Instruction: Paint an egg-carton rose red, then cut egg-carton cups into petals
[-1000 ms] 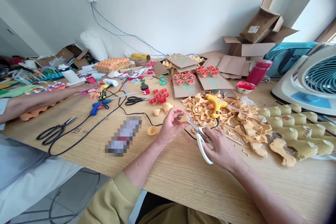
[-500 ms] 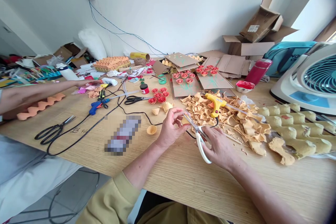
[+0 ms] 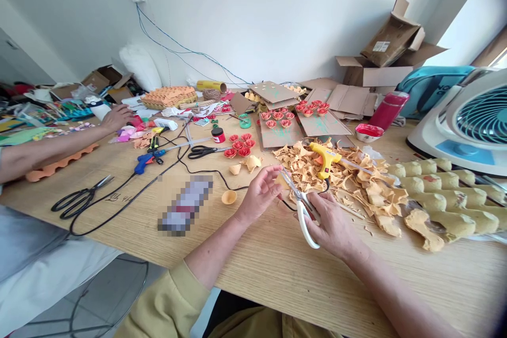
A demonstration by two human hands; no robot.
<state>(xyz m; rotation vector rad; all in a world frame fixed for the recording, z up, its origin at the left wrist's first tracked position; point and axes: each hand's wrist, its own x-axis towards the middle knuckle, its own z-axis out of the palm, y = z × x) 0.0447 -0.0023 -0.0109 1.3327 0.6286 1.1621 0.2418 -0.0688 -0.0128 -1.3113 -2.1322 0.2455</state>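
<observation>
White-handled scissors [image 3: 304, 222] are in my right hand [image 3: 330, 224], with their blades pointing up and left to the fingertips of my left hand [image 3: 259, 195]. My left hand pinches a small orange-tan carton piece [image 3: 282, 179], partly hidden by the fingers and blades. A small tan cup [image 3: 229, 197] lies on the table left of my left hand. Two more tan pieces [image 3: 252, 162] sit beyond it, beside several red paper flowers [image 3: 240, 145]. Tan scraps [image 3: 301, 161] are heaped behind my hands, with a yellow glue gun [image 3: 325, 159] on top.
Egg cartons [image 3: 451, 195] and a fan [image 3: 467, 121] stand at the right. Black scissors [image 3: 81, 198], a blue glue gun [image 3: 144, 161] and its cord lie left. Another person's hand [image 3: 118, 118] reaches in. A blurred-out object [image 3: 186, 205] lies left of my forearm.
The scissor blades and the piece at my left fingertips have shifted slightly. The other person's hand has drawn back to the left and lifted from the pink items.
</observation>
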